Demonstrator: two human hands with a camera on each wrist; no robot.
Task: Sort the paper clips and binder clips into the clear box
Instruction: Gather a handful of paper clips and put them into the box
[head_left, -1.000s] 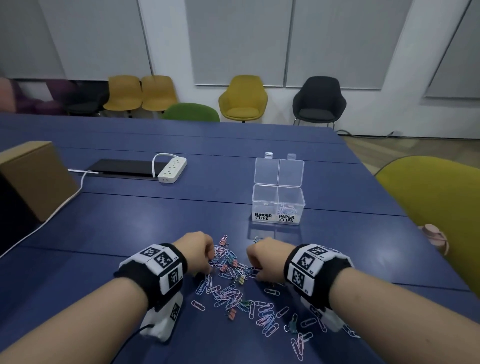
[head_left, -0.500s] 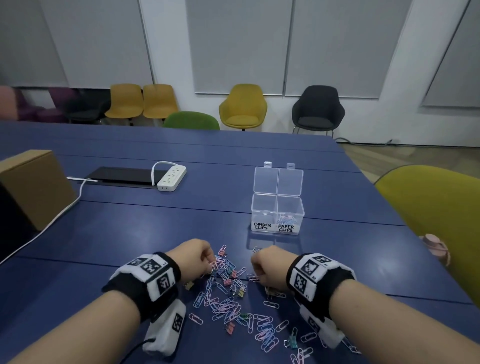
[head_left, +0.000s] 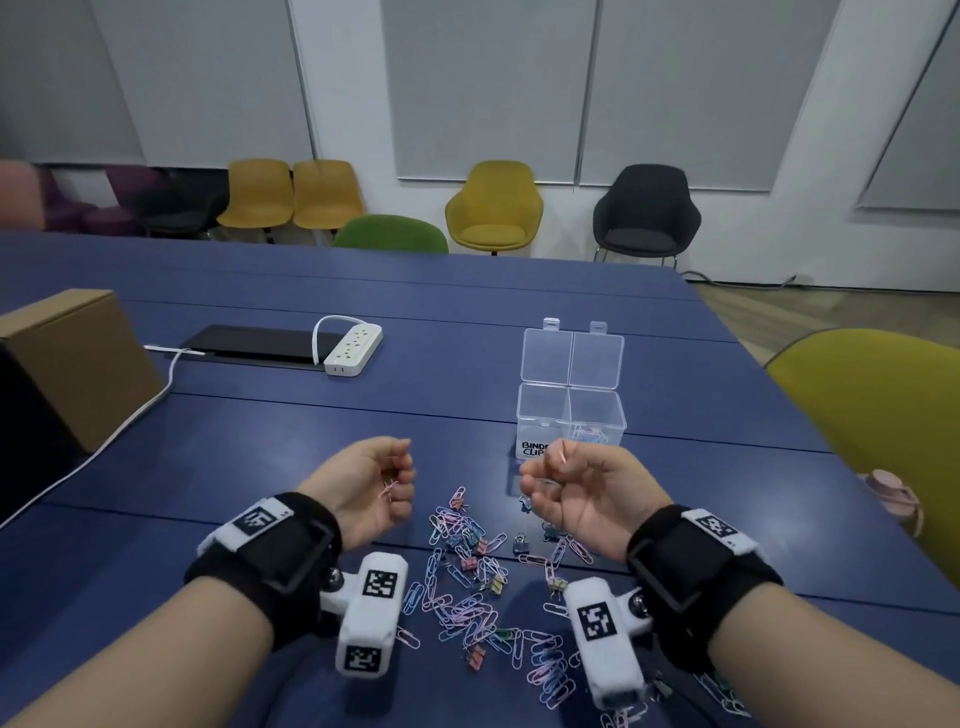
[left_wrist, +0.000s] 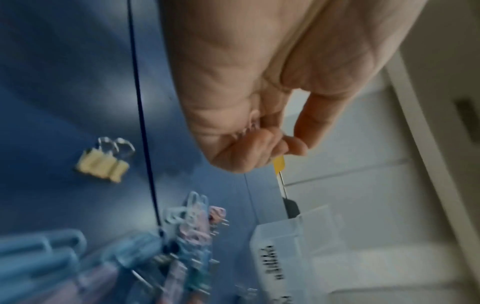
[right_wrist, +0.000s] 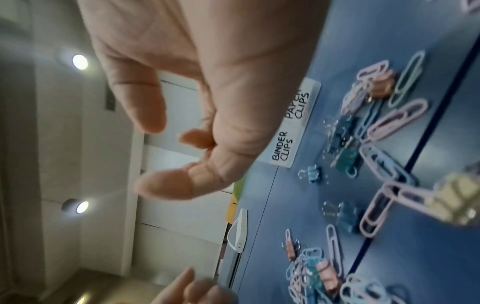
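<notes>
Pastel paper clips and small binder clips lie in a loose pile (head_left: 467, 571) on the blue table (head_left: 260, 441). Behind it stands the clear box (head_left: 571, 415), lid open, labelled BINDER CLIPS (right_wrist: 283, 147) and PAPER CLIPS (right_wrist: 297, 105). A few paper clips (head_left: 589, 434) lie in its right compartment. My left hand (head_left: 395, 478) is raised over the pile's left side, palm turned inward, fingers curled round small pinkish clips (left_wrist: 249, 126). My right hand (head_left: 545, 483) hovers in front of the box, fingers curled, pinching a thin pink clip (head_left: 560, 453) that sticks up.
A white power strip (head_left: 353, 348) and a black flat panel (head_left: 254, 345) lie at the back left. A cardboard box (head_left: 78, 364) stands at the far left. A yellow-green chair (head_left: 883, 415) and a pink object (head_left: 891, 493) sit at the right table edge.
Both hands have lifted off the pile and rolled from knuckles-up to palms facing inward, each taking clips with it. The head view has tipped upward.
</notes>
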